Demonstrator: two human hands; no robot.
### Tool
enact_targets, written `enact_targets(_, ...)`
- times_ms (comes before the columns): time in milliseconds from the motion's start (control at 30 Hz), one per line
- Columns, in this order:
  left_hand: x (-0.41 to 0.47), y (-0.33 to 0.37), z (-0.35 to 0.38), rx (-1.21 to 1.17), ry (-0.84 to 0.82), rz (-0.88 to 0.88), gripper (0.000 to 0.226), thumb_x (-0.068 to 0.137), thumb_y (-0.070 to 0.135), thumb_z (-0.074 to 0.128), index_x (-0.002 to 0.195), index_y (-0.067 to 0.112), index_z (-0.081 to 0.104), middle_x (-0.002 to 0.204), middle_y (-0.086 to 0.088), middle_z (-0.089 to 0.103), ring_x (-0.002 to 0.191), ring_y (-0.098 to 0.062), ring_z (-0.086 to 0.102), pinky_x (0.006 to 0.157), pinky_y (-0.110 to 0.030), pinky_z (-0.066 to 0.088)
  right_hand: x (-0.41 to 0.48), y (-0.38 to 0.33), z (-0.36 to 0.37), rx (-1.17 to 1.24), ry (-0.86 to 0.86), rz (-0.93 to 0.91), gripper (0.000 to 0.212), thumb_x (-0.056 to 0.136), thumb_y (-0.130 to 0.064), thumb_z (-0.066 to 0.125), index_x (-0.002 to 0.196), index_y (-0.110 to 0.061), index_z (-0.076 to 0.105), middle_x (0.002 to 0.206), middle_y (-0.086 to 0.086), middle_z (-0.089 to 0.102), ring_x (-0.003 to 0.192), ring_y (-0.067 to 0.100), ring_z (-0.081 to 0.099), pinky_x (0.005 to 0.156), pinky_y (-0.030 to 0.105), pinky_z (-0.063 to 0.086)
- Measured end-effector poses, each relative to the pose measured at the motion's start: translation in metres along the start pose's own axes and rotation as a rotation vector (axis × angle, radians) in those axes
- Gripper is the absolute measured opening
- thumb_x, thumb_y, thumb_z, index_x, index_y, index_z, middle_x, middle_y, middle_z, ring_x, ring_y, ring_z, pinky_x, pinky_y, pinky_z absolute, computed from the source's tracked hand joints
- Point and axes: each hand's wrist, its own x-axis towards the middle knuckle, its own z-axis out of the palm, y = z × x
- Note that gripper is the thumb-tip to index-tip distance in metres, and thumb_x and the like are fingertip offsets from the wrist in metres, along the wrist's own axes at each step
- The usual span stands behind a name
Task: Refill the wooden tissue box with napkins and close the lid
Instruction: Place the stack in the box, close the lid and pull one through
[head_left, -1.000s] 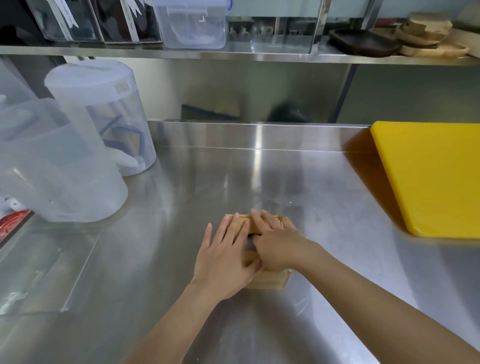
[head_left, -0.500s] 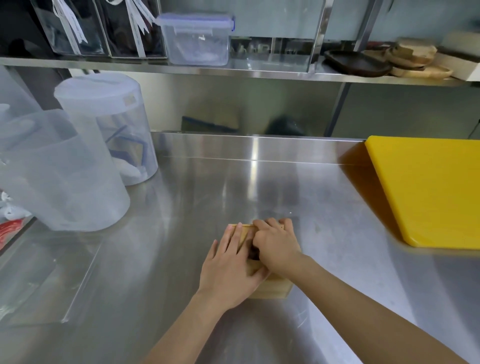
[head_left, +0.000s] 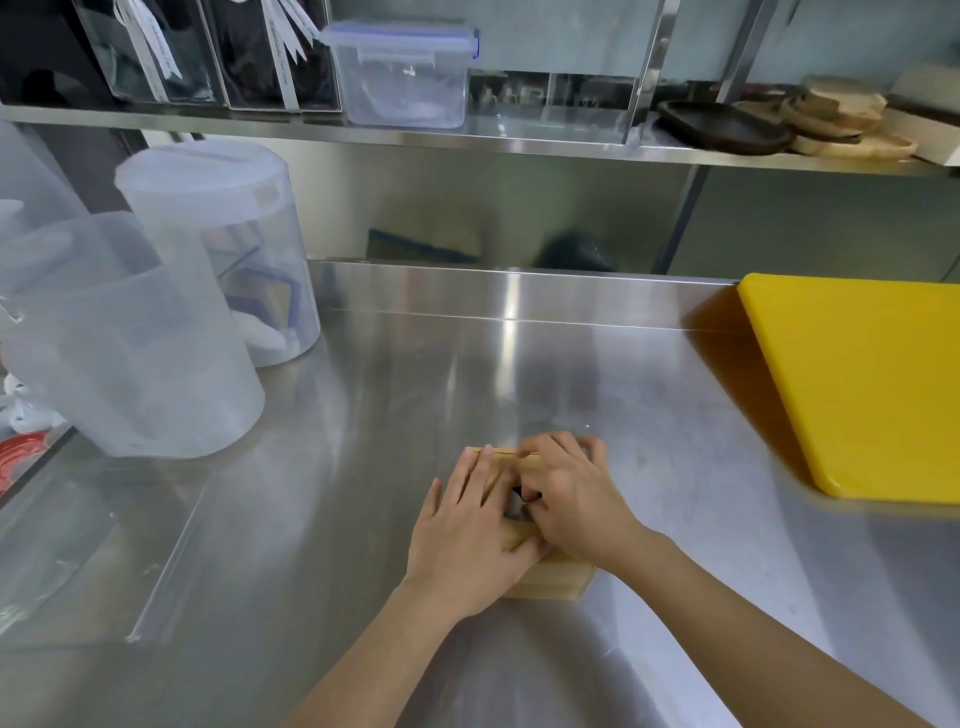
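While both my hands lie on the wooden box, the rest of the steel counter (head_left: 363, 519) spreads out around them. At the far left stand two cloudy plastic jugs (head_left: 140, 338), one behind the other, and a clear plastic sheet (head_left: 93, 551) lies flat nearer to me. Near the middle sits the wooden box (head_left: 550, 584), mostly hidden. My left hand (head_left: 467, 540) rests flat on its left half, fingers stretched toward the far edge, gripping nothing. Just beside it, touching it, my right hand (head_left: 571, 504) covers the right half with fingers curled over the far edge, the thumb tucked at a dark opening in the top; whether it pinches anything I cannot tell. To the right, well apart, a yellow cutting board (head_left: 862, 384) lies on the counter. On the shelf above, a clear lidded tub (head_left: 400, 78) stands left of some wooden dishes (head_left: 779, 124).
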Motion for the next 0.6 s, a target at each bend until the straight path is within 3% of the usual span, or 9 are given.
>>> enact_targets(100, 0.000, 0.000, -0.001, 0.002, -0.027, -0.005, 0.090, 0.067, 0.076, 0.010, 0.147, 0.035, 0.006, 0.158, 0.008, -0.005, 0.142, -0.009, -0.016, 0.117, -0.041, 0.007, -0.002, 0.006, -0.003, 0.139, -0.084, 0.013, 0.010, 0.066, -0.004, 0.061, 0.059, -0.011, 0.064, 0.085, 0.000, 0.066, 0.085, 0.019, 0.061, 0.083, 0.033, 0.023)
enact_targets(200, 0.001, 0.002, -0.005, -0.001, -0.082, -0.002, 0.084, 0.069, 0.076, 0.015, 0.144, 0.038, 0.016, 0.158, 0.006, -0.006, 0.142, -0.011, -0.015, 0.116, -0.045, 0.007, -0.005, 0.011, -0.006, 0.253, -0.118, 0.016, 0.014, 0.078, -0.004, 0.058, 0.072, -0.016, 0.056, 0.075, -0.016, 0.052, 0.077, 0.000, 0.047, 0.078, 0.023, 0.020)
enact_targets(300, 0.008, -0.001, -0.011, -0.075, -0.135, 0.023, 0.056, 0.080, 0.067, 0.038, 0.130, 0.040, 0.037, 0.158, 0.002, 0.004, 0.143, -0.016, -0.007, 0.114, -0.048, 0.006, -0.008, 0.012, -0.009, 0.322, -0.139, 0.003, 0.012, 0.078, 0.001, 0.055, 0.075, -0.011, 0.057, 0.062, -0.021, 0.041, 0.062, -0.005, 0.045, 0.071, 0.011, 0.030)
enact_targets(400, 0.019, -0.007, -0.019, -0.216, -0.122, 0.057, 0.031, 0.080, 0.049, 0.058, 0.106, 0.032, 0.054, 0.145, 0.006, 0.029, 0.136, -0.018, 0.015, 0.111, -0.038, 0.007, -0.010, 0.013, -0.013, 0.389, -0.157, 0.002, 0.012, 0.079, 0.007, 0.055, 0.079, -0.003, 0.061, 0.064, -0.022, 0.044, 0.064, -0.011, 0.047, 0.059, 0.006, 0.036)
enact_targets(500, 0.030, -0.011, -0.027, -0.209, -0.149, 0.117, 0.026, 0.082, 0.043, 0.062, 0.100, 0.024, 0.061, 0.132, 0.011, 0.040, 0.125, -0.013, 0.027, 0.101, -0.028, 0.013, -0.011, 0.012, -0.012, 0.397, -0.117, 0.005, 0.014, 0.082, 0.005, 0.056, 0.086, -0.005, 0.067, 0.074, -0.006, 0.063, 0.064, -0.003, 0.050, 0.060, 0.007, 0.038)
enact_targets(600, 0.039, -0.015, -0.037, -0.219, -0.226, 0.180, 0.031, 0.082, 0.045, 0.061, 0.097, 0.018, 0.063, 0.119, 0.009, 0.049, 0.114, -0.012, 0.036, 0.096, -0.028, 0.027, -0.013, 0.010, -0.015, 0.421, -0.066, 0.045, 0.013, 0.085, 0.001, 0.058, 0.091, -0.004, 0.069, 0.084, 0.006, 0.071, 0.074, 0.012, 0.051, 0.067, 0.009, 0.038)
